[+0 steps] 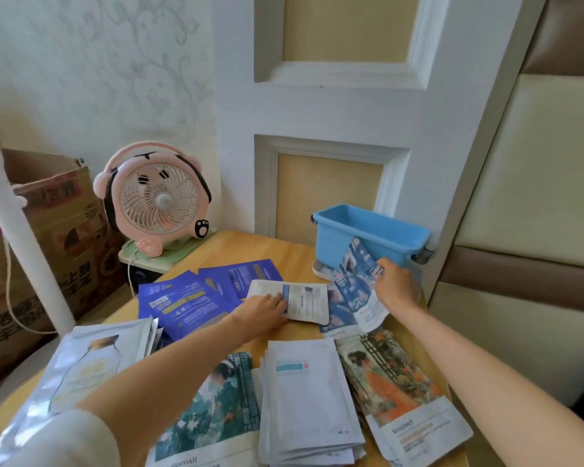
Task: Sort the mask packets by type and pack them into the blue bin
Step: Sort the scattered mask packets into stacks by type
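Right hand (397, 284) is up, fingers (381, 268) pinched on the edge of a blue picture packet (358, 274). It hangs tilted, its top corner in front of the blue bin (371, 230), which stands just beyond those fingers. Left hand (263, 311) lies flat, fingers straight, pressing a white packet (305, 301) onto the worktop (267, 247). Left of those fingers, dark blue packets (189, 298) are fanned out. Nearer than both hands sit sorted piles: a white stack (311, 399), an orange picture stack (398, 396) and a teal picture packet (213, 396).
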Available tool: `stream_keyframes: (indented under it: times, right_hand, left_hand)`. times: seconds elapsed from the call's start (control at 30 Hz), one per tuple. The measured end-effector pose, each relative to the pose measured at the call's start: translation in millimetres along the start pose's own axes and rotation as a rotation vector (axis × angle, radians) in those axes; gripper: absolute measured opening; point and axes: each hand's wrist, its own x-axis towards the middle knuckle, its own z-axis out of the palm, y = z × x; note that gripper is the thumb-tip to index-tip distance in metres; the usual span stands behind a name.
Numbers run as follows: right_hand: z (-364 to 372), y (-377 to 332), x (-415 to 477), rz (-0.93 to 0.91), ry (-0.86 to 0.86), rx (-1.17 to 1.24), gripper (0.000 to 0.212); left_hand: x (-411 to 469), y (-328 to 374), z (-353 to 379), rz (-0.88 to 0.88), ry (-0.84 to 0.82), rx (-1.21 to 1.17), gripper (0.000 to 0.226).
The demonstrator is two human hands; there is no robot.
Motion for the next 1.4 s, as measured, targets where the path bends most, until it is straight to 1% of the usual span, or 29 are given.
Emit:
stream_keyframes:
  times: [0.07,0.13,0.2,0.23,0.27,0.3,0.37,0.43,0.47,0.53,0.6,0.63,0.67,0.73,0.77,0.83,0.9,0.93,1.03,1.07,1.13,1.17,1.2,1.23,1.27,1.3,1.33,1.37,1.4]
  right_hand:
    - [1,2,6,0.033,-0.017,0.127,0.020]
    - [2,2,9,0.079,-0.024,0.328,0.014]
    - [5,3,11,0.129,-0.036,0.536,0.014]
    - [10,3,11,0.150,-0.071,0.586,0.014]
    - [18,4,9,0.171,-0.148,0.580,0.012]
    - [26,5,7,0.169,-0.246,0.519,0.009]
    - [44,7,0,0.138,-0.388,0.303,0.003]
    - [54,6,-5,0.125,-0.410,0.148,0.035]
    - [54,6,-6,0.120,-0.384,0.086,0.045]
    - [52,4,-4,0.110,-0.343,-0.027,0.056]
    - [52,5,0,0.188,-0.400,-0.009,0.079]
    - [51,5,1,0.216,-0.447,0.010,0.085]
    - [49,4,1,0.239,-0.486,0.032,0.083]
    - [47,2,0,0.307,-0.505,0.133,0.061]
    - [47,3,0,0.363,-0.504,0.225,0.051]
    - [50,4,3,0.447,-0.470,0.437,0.040]
    - [55,2,6,0.439,-0.418,0.618,0.034]
    - [55,-3,7,0.406,-0.390,0.654,0.032]
    - [55,-19,11,0.300,-0.335,0.664,0.023]
    - [56,-23,11,0.276,-0.315,0.630,0.023]
    - [52,-33,10,0.159,-0.212,0.422,0.028]
    - [50,-37,9,0.093,-0.147,0.370,0.031]
    - [45,-42,6,0.048,-0.116,0.395,0.030]
    - [41,-47,4,0.033,-0.133,0.507,0.026]
    - [34,-53,1,0.063,-0.234,0.665,0.026]
    - [28,-59,-1,0.107,-0.386,0.824,0.030]
    - [24,-62,-2,0.136,-0.510,0.924,0.035]
    - [21,-63,-3,0.129,-0.558,0.949,0.034]
    - [21,-62,-2,0.112,-0.531,0.915,0.035]
  left_hand:
    - [1,0,-8,-0.036,0.036,-0.112,0.033]
    - [0,-5,-16,-0.146,0.161,-0.249,0.032]
    - [-4,-17,-29,-0.383,0.290,-0.420,0.031]
    - [-6,-23,-32,-0.495,0.356,-0.535,0.029]
    - [-8,-30,-33,-0.597,0.438,-0.704,0.023]
    - [-11,-34,-37,-0.657,0.503,-0.879,0.016]
    - [-16,-38,-41,-0.702,0.613,-1.150,0.017]
    - [-16,-40,-40,-0.675,0.605,-1.278,0.021]
    - [-15,-41,-38,-0.660,0.588,-1.312,0.023]
    - [-13,-42,-34,-0.641,0.564,-1.369,0.026]
    - [-12,-40,-35,-0.637,0.551,-1.425,0.026]
    - [-12,-38,-37,-0.640,0.556,-1.454,0.027]
    - [-13,-36,-40,-0.642,0.564,-1.484,0.027]
    - [-15,-32,-44,-0.659,0.583,-1.537,0.026]
    - [-16,-32,-45,-0.681,0.601,-1.559,0.026]
    - [-18,-37,-46,-0.778,0.676,-1.584,0.025]
    - [-21,-47,-49,-0.860,0.751,-1.619,0.022]
    - [-23,-51,-50,-0.886,0.770,-1.638,0.022]
    - [-23,-58,-53,-0.909,0.743,-1.679,0.027]
    - [-23,-58,-53,-0.905,0.705,-1.691,0.026]
    - [-18,-53,-48,-0.881,0.622,-1.729,0.022]
    - [-15,-49,-47,-0.867,0.582,-1.739,0.022]
    - [-11,-45,-47,-0.854,0.543,-1.740,0.021]
    - [-7,-40,-46,-0.839,0.512,-1.744,0.021]
    - [-2,-34,-48,-0.825,0.483,-1.766,0.021]
    - [2,-27,-50,-0.797,0.434,-1.814,0.020]
    - [4,-19,-54,-0.737,0.365,-1.874,0.019]
    - [7,-12,-56,-0.655,0.281,-1.920,0.019]
    - [8,-7,-55,-0.578,0.191,-1.902,0.021]
